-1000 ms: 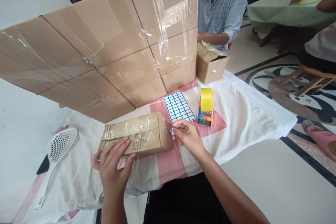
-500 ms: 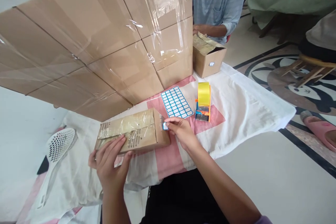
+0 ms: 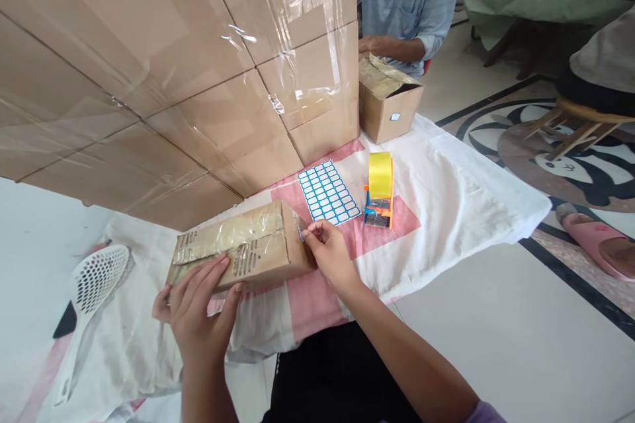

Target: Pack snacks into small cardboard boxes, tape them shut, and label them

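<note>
A taped cardboard box [image 3: 265, 228] lies on the cloth in front of me. My left hand [image 3: 201, 310] grips its left part, fingers over the top and thumb against the near side. At the box's right end, my right hand [image 3: 330, 258] pinches a small blue-edged sticker label [image 3: 300, 233], mostly hidden by the fingers. The label is at the end face; whether it touches the cardboard I cannot tell. Just beyond this hand lies a sheet of blue-bordered labels [image 3: 328, 192]. To its right stands a tape dispenser [image 3: 380, 192] with a yellow roll.
A tall wall of taped cartons [image 3: 213, 99] rises behind the box. Another cardboard box [image 3: 391, 115] bearing a label stands at the back right, near a person in a blue shirt [image 3: 411, 6]. A white slotted skimmer [image 3: 96, 284] lies at left on the tablecloth [image 3: 446, 211].
My right hand has brought the label closer to the box's right end, and less of the label shows. My left hand keeps its hold. The view has shifted slightly.
</note>
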Tool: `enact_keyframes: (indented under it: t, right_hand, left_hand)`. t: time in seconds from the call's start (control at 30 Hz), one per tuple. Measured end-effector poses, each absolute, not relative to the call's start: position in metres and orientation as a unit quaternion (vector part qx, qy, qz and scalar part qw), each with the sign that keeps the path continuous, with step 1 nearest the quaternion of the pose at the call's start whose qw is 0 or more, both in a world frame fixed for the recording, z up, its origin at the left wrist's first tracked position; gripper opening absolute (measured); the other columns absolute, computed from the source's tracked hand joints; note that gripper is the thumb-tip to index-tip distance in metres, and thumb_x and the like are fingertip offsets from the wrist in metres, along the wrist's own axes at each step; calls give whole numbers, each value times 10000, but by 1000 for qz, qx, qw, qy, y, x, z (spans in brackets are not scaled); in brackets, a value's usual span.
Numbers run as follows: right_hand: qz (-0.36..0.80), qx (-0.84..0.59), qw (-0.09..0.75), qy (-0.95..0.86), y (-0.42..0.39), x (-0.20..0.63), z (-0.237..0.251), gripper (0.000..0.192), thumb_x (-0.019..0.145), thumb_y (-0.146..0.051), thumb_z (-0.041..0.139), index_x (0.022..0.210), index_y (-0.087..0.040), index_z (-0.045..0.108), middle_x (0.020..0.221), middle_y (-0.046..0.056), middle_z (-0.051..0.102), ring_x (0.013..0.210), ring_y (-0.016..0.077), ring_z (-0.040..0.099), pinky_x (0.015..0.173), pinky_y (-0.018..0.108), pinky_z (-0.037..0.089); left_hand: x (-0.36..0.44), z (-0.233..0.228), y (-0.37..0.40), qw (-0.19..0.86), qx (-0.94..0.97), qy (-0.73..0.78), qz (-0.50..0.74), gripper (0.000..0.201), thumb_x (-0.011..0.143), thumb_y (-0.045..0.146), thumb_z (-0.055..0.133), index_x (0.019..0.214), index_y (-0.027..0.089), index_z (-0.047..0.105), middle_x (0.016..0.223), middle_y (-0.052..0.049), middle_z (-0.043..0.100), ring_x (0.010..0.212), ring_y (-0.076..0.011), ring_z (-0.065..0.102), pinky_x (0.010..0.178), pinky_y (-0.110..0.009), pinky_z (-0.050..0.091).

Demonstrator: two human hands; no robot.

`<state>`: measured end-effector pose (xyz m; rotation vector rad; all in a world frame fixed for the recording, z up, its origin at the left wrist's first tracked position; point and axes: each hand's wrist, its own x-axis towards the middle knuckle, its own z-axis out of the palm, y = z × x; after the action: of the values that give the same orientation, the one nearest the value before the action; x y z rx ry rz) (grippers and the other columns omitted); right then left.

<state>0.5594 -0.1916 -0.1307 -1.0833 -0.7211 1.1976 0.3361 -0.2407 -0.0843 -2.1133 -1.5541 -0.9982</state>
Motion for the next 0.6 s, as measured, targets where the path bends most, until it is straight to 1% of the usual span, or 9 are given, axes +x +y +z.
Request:
enact_keyframes:
  t: [0.13, 0.2, 0.23, 0.27, 0.33, 0.37, 0.4, 0.47, 0.6]
  right_hand:
    - [495, -486, 642, -326, -202, 570, -136, 190, 875, -382, 607, 823, -212, 673, 846, 30, 698, 857, 212, 646, 845, 366, 502]
    - [493, -480, 629, -361, -209, 580, -137, 202, 876, -359, 613, 981, -212, 703, 1023, 59, 727, 982, 234, 665, 931, 402, 513]
    - [498, -474, 608, -398, -213, 586, -137, 313, 852, -337, 648, 1139, -219, 689, 1193, 77, 706, 1108, 253, 647, 999, 428, 500]
    - [505, -464, 577, -444, -216, 592, -136, 517, 818, -313, 694, 1324, -236, 617, 1386, 90, 624, 1263, 274, 583, 1078, 460, 463]
    - [525, -432, 494, -542, -222, 603, -133, 956, 762, -298, 784, 1596, -288, 318, 1660, 81, 332, 1516, 299, 329, 1213, 517, 326]
    - [534, -411, 453, -584, -225, 607, -130, 1111, 744, -318, 822, 1644, -307, 172, 1713, 70, 202, 1573, 300, 203, 1253, 531, 252]
    - [537, -390, 418, -621, -228, 609, -127, 1208, 731, -350, 849, 1656, -313, 74, 1732, 66, 120, 1595, 302, 120, 1273, 537, 198]
    - [518, -363, 368, -681, -233, 609, -120, 1315, 695, -402, 885, 1656, -309, -8, 1739, 78, 67, 1601, 319, 71, 1281, 531, 173]
    - [434, -362, 344, -750, -242, 595, -108, 1444, 613, -420, 923, 1647, -315, -81, 1710, 117, 126, 1576, 341, 143, 1248, 498, 260]
  left_hand:
    - [338, -85, -242, 172, -737, -545, -360, 285, 933, 315, 671, 1201, 226, 712, 1184, -117, 762, 1148, -305, 655, 1139, -531, 274]
    - [337, -86, -242, 175, -736, -544, -363, 284, 932, 313, 673, 1197, 218, 712, 1179, -124, 763, 1154, -310, 652, 1140, -536, 273]
    - [336, -86, -242, 175, -736, -543, -364, 280, 930, 313, 675, 1189, 214, 714, 1174, -127, 764, 1155, -313, 652, 1140, -538, 276]
    - [333, -86, -242, 174, -738, -540, -366, 275, 926, 313, 679, 1179, 212, 716, 1166, -128, 766, 1151, -313, 653, 1139, -540, 279]
    - [324, -87, -242, 161, -748, -526, -371, 263, 913, 314, 690, 1154, 211, 720, 1143, -126, 769, 1138, -312, 659, 1135, -540, 292]
    - [317, -88, -243, 150, -754, -515, -379, 257, 905, 313, 695, 1139, 209, 721, 1129, -125, 770, 1132, -311, 663, 1136, -542, 299]
    - [310, -89, -245, 136, -761, -503, -387, 256, 896, 312, 699, 1129, 207, 720, 1120, -125, 769, 1132, -312, 664, 1138, -547, 304]
    - [296, -91, -250, 102, -765, -488, -408, 256, 890, 305, 691, 1123, 201, 713, 1131, -131, 759, 1162, -319, 656, 1151, -562, 307]
    - [283, -92, -263, 47, -758, -487, -431, 249, 902, 260, 652, 1140, 197, 689, 1205, -139, 727, 1256, -331, 615, 1198, -607, 270]
